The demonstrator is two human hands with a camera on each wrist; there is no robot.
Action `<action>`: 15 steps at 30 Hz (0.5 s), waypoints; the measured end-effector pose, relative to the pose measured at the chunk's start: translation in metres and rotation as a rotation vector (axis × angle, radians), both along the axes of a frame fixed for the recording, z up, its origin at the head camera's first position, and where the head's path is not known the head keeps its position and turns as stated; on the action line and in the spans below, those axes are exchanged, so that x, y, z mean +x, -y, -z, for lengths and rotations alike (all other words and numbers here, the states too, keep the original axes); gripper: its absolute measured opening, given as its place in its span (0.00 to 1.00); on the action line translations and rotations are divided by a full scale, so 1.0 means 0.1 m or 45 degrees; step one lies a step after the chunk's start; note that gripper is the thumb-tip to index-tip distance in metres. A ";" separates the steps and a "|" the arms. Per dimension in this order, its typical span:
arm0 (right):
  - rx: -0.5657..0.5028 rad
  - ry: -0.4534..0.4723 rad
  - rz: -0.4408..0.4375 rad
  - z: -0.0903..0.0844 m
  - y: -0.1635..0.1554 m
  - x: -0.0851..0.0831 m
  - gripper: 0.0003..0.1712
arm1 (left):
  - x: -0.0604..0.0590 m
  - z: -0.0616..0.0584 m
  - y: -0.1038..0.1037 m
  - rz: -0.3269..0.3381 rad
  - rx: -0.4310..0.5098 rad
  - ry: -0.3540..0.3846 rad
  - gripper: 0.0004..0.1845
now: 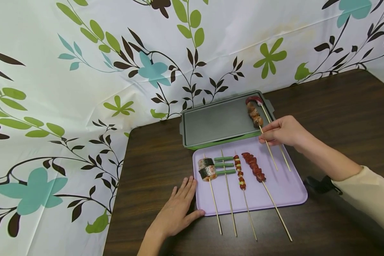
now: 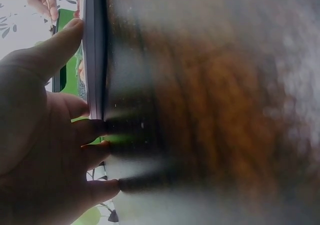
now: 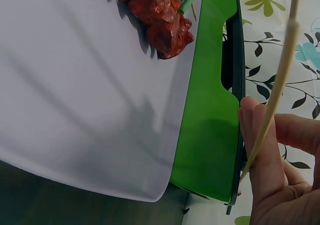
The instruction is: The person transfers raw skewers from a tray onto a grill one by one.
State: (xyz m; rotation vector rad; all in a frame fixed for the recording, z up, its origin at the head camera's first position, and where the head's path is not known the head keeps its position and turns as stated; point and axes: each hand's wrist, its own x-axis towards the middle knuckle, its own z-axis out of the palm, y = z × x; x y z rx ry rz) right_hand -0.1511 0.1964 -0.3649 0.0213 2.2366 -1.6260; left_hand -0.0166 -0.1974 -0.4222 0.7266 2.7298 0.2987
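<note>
Skewer [image 1: 268, 145] over dark wooden table [image 1: 339, 106]

Right hand [image 1: 283, 131] on a skewer [image 1: 265, 133] (left hand [image 1: 176, 209] flat beside purple tray [image 1: 284, 192]).

Four skewers [image 1: 243, 185] lie on the tray [image 1: 288, 192], the griddle [image 1: 217, 122] seemingly touching behind it.

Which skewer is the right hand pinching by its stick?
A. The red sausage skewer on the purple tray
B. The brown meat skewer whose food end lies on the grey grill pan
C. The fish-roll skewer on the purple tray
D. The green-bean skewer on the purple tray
B: the right hand pinches the stick of the brown meat skewer, whose food end lies on the grey grill pan; the other skewers lie untouched on the purple tray.
</note>
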 end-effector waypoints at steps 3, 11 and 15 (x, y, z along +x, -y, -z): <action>-0.009 0.004 0.013 -0.01 0.00 -0.02 0.23 | 0.00 0.00 0.00 0.000 0.001 -0.001 0.49; -0.003 -0.002 0.004 -0.05 -0.01 -0.06 0.24 | 0.00 -0.01 -0.01 0.001 0.003 -0.006 0.49; 0.000 -0.003 0.000 -0.06 -0.01 -0.08 0.23 | 0.01 -0.01 -0.01 0.002 0.005 -0.009 0.49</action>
